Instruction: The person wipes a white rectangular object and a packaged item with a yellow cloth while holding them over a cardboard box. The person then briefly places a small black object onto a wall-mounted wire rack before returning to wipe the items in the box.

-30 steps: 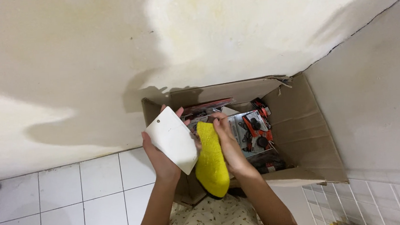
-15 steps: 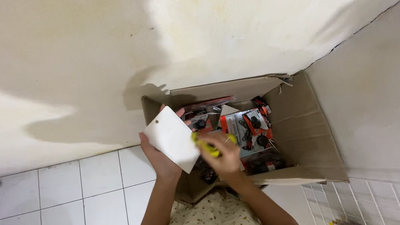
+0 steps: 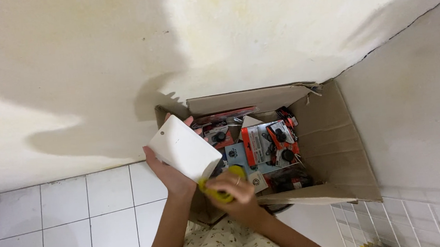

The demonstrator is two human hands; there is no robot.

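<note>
My left hand point(image 3: 167, 170) holds a flat white card-backed package point(image 3: 184, 147) tilted over the left side of an open cardboard box point(image 3: 331, 146). My right hand point(image 3: 235, 185) is closed around a yellow object point(image 3: 220, 190) just below that package, at the box's near edge. Inside the box lie several red and black blister packs point(image 3: 271, 143) and a blue one point(image 3: 237, 153).
The box stands against a cream wall point(image 3: 120, 58) in a corner, with white floor tiles point(image 3: 71, 224) to its left. A white wire rack point(image 3: 411, 223) shows at the lower right. My patterned clothing point(image 3: 229, 243) fills the bottom centre.
My right hand has drawn the yellow object down and toward me, out of the box. It now shows less of itself, bunched in the fist. The white package stays in my left hand.
</note>
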